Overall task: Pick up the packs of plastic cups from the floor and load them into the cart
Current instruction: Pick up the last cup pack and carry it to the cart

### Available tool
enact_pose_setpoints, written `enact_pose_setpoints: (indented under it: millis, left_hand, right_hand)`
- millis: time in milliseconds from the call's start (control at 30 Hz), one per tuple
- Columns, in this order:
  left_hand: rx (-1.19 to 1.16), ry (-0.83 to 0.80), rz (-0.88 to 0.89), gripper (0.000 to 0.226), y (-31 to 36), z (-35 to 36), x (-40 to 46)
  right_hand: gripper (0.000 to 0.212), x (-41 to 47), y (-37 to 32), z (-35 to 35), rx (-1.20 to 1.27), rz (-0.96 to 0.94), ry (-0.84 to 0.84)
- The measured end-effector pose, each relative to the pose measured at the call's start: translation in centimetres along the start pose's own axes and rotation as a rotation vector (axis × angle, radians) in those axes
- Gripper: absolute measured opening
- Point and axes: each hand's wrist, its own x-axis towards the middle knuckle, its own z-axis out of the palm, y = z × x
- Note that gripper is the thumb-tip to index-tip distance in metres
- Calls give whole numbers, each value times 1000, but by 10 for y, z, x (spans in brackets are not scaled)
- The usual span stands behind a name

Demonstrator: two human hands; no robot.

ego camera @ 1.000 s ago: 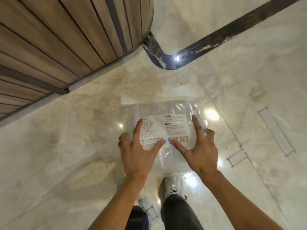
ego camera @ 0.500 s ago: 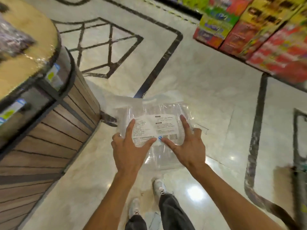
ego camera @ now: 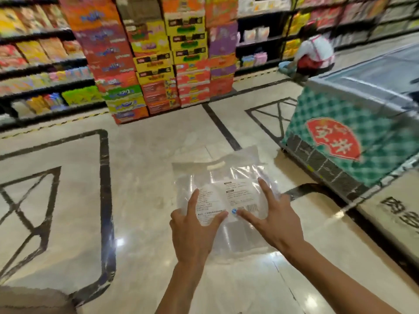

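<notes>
A clear plastic pack of cups (ego camera: 229,177) with a white printed label and barcode is held up in front of me, well above the marble floor. My left hand (ego camera: 192,230) grips its left side with fingers spread over the label. My right hand (ego camera: 272,218) grips the right side, thumb near the barcode. The pack's flat handle flap points away from me. No cart is in view.
A green checkered chest freezer (ego camera: 353,141) stands close on the right. A stack of colourful cartons (ego camera: 163,64) rises ahead, with snack shelves (ego camera: 40,71) at the left. A person (ego camera: 313,55) crouches far right. Marble floor (ego camera: 147,155) with black inlay lines spreads ahead.
My view has swung up and to the right, from the wooden counter and floor to the store aisle. Both hands keep the same hold on the pack.
</notes>
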Motion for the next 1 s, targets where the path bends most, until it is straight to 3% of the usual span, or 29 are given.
enact_pose_setpoints:
  millis: [500,733,1000]
  left_hand:
    - [147,-505,538,96,260,250,-265]
    - [117,-711,785,97,350,360,-398]
    - [179,-932,951,97,425,477,-507]
  right_hand:
    - [104,-229,346,-235,43,608,427]
    - [105,-336,467,-318,61,880,601]
    - [105,-404,584,-377,88,1108,698]
